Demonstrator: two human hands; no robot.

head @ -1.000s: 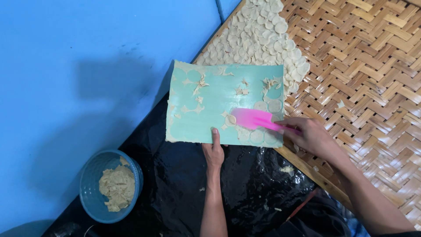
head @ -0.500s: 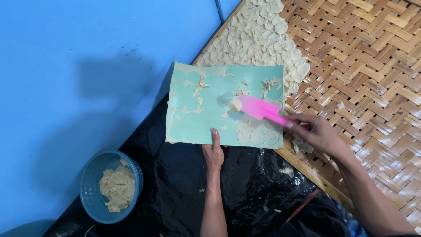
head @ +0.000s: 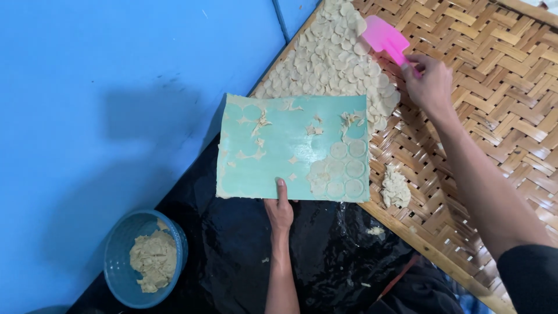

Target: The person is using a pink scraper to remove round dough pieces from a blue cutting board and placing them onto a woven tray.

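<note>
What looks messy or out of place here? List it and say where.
Torn dough scraps lie scattered over the turquoise board, left between the cut rounds. A loose dough clump sits on the woven mat beside the board. Small dough bits dot the black plastic sheet.

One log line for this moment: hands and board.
left hand: pressing teal board edge | right hand: holding pink spatula over dough discs on woven tray
</note>
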